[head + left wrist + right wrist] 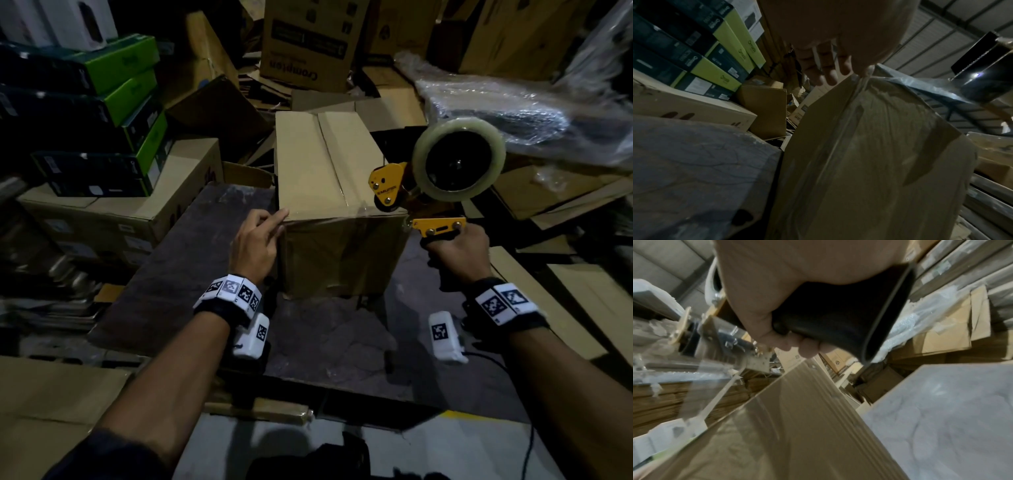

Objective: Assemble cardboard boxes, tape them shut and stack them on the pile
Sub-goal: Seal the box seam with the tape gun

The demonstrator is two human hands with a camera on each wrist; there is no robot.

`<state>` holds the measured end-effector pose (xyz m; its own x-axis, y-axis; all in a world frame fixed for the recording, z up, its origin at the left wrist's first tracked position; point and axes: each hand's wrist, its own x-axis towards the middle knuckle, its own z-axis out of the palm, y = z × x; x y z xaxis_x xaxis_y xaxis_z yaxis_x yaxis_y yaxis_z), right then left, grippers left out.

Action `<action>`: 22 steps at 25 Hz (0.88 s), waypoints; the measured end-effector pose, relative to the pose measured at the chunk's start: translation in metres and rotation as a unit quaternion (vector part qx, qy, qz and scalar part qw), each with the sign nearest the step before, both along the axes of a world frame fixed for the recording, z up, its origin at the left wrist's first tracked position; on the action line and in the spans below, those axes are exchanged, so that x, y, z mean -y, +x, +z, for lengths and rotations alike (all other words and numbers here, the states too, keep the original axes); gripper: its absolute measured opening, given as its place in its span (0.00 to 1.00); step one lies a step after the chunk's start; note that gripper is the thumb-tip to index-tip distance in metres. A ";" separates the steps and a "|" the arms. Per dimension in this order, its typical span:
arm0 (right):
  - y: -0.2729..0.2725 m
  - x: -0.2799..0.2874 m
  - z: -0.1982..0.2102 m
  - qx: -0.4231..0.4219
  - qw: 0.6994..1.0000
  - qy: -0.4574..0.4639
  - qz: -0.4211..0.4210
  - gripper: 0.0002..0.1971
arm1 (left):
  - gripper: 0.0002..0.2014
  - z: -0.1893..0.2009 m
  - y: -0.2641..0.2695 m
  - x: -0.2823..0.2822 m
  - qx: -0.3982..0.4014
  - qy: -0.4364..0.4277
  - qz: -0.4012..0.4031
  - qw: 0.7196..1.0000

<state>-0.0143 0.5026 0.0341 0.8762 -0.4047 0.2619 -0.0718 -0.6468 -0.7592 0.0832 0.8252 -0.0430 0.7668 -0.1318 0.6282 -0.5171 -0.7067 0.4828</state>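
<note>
A plain brown cardboard box (329, 185) stands on a dark worn table (191, 260), its top flaps closed and clear tape running along the near top edge. My left hand (260, 233) rests at the box's near left corner, fingers straight against the taped edge (863, 76). My right hand (459, 253) grips the black handle (838, 318) of a yellow tape dispenser (390, 188) carrying a clear tape roll (459, 161). The dispenser's head sits at the box's near right top corner. In the right wrist view a strip of clear tape (719, 369) stretches from the dispenser toward the box (797, 426).
Green and black product boxes (102, 113) are stacked on a carton at left. A printed carton (308, 44) and flattened cardboard lie behind. A plastic-wrapped bundle (513, 113) sits at the right, with flat cardboard sheets (548, 308) below it.
</note>
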 end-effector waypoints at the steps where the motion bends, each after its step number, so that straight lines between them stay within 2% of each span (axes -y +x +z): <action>1: 0.001 0.002 0.001 0.000 1.000 -0.007 -0.002 0.15 | 0.17 -0.001 0.000 0.000 0.006 0.006 0.003 1.000; 5: 0.007 0.016 0.006 -0.039 0.999 -0.034 0.000 0.13 | 0.19 -0.007 -0.003 0.008 -0.013 -0.008 0.040 0.999; 9: 0.019 0.019 0.012 -0.054 0.995 -0.065 0.045 0.14 | 0.21 -0.003 -0.005 0.014 -0.034 -0.059 0.079 0.995; 14: 0.037 0.033 0.021 -0.078 0.980 -0.132 0.124 0.06 | 0.26 0.007 -0.006 0.010 -0.074 -0.085 0.114 0.987; 19: 0.065 0.076 0.041 -0.059 0.980 -0.122 0.145 0.07 | 0.33 -0.007 0.009 -0.005 -0.107 -0.113 0.163 0.974; 22: 0.077 0.105 0.042 -0.067 0.973 -0.145 0.169 0.08 | 0.36 -0.006 0.010 0.006 -0.126 -0.111 0.177 0.970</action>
<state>0.0627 0.3978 0.0761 0.9804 -0.0139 0.1963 0.0963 -0.8360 -0.5402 0.0935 0.8195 -0.0492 0.8723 0.2846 0.3975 -0.1067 -0.6826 0.7229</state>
